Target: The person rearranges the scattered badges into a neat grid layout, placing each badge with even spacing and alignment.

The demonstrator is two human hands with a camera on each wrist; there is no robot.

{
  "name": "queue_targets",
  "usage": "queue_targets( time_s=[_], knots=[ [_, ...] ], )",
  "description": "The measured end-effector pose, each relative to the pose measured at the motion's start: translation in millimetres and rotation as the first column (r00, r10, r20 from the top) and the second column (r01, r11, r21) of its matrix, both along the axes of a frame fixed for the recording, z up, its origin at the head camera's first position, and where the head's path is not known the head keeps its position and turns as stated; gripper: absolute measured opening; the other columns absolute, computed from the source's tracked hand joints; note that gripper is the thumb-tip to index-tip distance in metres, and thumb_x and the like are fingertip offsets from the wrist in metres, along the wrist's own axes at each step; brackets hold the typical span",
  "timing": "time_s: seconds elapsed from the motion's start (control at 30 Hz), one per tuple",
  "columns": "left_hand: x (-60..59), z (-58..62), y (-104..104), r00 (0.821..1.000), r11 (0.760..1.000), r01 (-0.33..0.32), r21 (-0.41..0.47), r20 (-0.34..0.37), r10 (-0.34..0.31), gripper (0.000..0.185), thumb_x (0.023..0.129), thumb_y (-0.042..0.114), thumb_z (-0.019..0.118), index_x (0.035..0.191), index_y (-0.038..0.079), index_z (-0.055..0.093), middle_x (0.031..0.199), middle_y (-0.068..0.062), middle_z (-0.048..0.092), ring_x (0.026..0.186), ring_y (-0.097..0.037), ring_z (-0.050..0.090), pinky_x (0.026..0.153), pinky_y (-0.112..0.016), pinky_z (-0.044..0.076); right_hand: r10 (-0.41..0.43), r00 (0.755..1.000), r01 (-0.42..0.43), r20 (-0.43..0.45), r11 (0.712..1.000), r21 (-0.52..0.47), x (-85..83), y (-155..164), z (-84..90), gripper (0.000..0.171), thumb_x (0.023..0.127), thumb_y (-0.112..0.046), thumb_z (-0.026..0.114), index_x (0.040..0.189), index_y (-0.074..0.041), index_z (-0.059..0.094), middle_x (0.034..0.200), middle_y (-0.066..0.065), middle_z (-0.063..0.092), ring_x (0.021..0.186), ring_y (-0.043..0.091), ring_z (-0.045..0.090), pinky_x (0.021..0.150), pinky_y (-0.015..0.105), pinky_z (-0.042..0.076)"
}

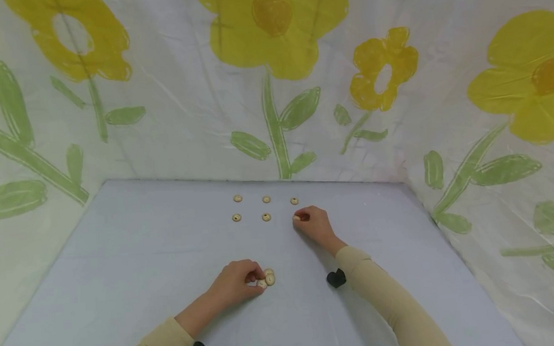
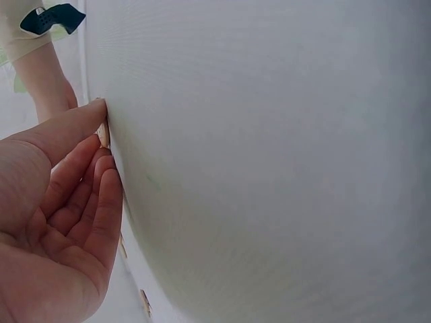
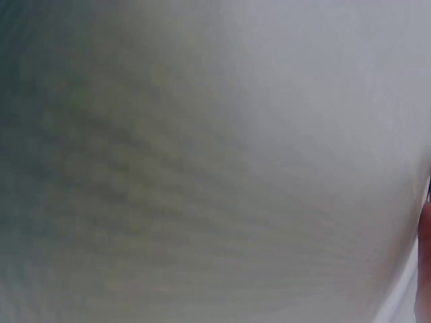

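My right hand reaches to the lower right of a small grid of discs and pinches a small round wooden disc at the table surface. Only a sliver of a finger shows at the right wrist view's edge. Nearer to me, my left hand pinches another wooden disc between thumb and fingers. In the left wrist view that disc appears edge-on, low over the cloth. Two more discs, partly overlapping, lie right against it.
Behind my hands, discs lie in two rows: three in the back row, with the middle one, and two in front. Pale cloth covers the table. A white curtain with painted yellow flowers stands around its back and sides.
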State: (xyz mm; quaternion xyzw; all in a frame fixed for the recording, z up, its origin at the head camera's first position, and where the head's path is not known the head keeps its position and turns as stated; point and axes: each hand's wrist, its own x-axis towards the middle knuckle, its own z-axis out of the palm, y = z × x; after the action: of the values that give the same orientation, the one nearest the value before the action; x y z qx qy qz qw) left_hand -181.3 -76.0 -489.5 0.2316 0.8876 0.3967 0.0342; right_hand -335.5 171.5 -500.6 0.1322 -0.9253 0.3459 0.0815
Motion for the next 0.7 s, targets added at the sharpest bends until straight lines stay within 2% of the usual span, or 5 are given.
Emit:
queue_targets(
  time_s=[0.23,0.47,0.7],
  knots=[
    [0.0,1.7,0.3,1.0,1.0,-0.004,-0.003,0.001,0.004,0.016,0.079,0.009,0.078,0.09,0.009,0.067,0.082,0.005,0.061,0.076,-0.013,0.054,0.067,-0.027,0.047,-0.007,1.0,0.008,0.022,1.0,-0.01,-0.2,1.1,-0.7,0.021,0.082,-0.011,0.072,0.102,-0.003,0.072,0.091,0.007,0.066,0.085,0.02,0.062,0.078,0.035,0.051],
    [0.9,3.0,1.0,1.0,1.0,-0.007,-0.01,0.004,0.007,0.016,0.079,0.009,0.078,0.09,0.009,0.067,0.082,0.004,0.061,0.076,-0.014,0.055,0.067,-0.027,0.047,-0.003,0.999,0.006,0.048,0.997,-0.074,3.1,2.9,-0.6,0.026,0.08,-0.01,0.075,0.104,-0.001,0.07,0.095,0.009,0.067,0.087,0.021,0.064,0.079,0.034,0.052],
    [1.5,2.8,0.6,1.0,1.0,-0.006,-0.007,-0.005,0.006,0.016,0.079,0.009,0.079,0.09,0.009,0.067,0.082,0.004,0.061,0.076,-0.014,0.055,0.067,-0.027,0.047,-0.061,0.989,0.081,0.131,0.985,-0.154,7.0,2.9,-1.5,0.031,0.081,-0.014,0.077,0.11,-0.003,0.07,0.097,0.007,0.068,0.09,0.02,0.063,0.081,0.032,0.051]
  ],
)
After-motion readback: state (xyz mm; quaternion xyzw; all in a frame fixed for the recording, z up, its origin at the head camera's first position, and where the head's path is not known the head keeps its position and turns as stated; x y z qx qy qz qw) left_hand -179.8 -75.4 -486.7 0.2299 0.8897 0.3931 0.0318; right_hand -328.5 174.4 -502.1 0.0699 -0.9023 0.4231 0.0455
